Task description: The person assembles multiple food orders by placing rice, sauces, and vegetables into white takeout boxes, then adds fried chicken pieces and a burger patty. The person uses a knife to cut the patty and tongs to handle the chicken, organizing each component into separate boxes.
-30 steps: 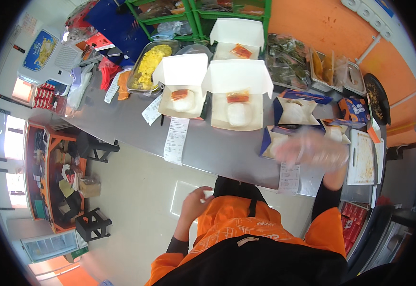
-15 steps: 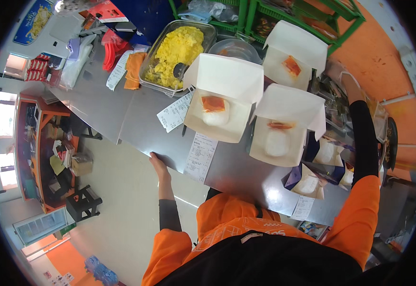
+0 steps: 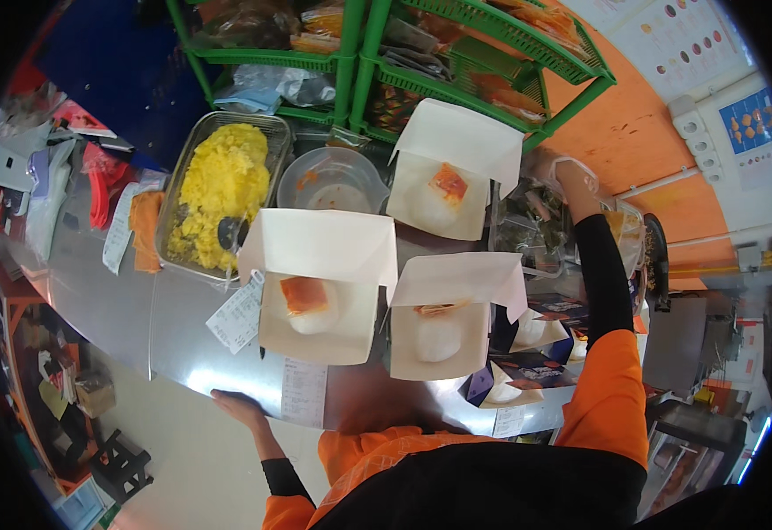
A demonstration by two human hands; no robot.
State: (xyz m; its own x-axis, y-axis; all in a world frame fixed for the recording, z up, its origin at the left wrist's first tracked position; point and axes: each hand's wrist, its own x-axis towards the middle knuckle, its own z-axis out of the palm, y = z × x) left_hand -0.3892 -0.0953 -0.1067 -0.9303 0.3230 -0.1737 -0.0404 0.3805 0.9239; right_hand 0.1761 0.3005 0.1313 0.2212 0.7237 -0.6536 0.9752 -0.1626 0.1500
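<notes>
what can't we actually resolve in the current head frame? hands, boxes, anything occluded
- Right hand, head view: gloved, reaching into a clear container; what the fingers grip cannot be told, glare hides it.
- Left hand: rests on the steel counter edge; palm side hidden.
- Small boxes: partly covered by the right sleeve.
- Receipt slips: print too small.
- Green shelf contents: cut off by the top rim.

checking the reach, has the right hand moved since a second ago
Yes. The right hand went from hovering low over the counter's near right side to reaching up past the open boxes, toward the green shelf.
</notes>
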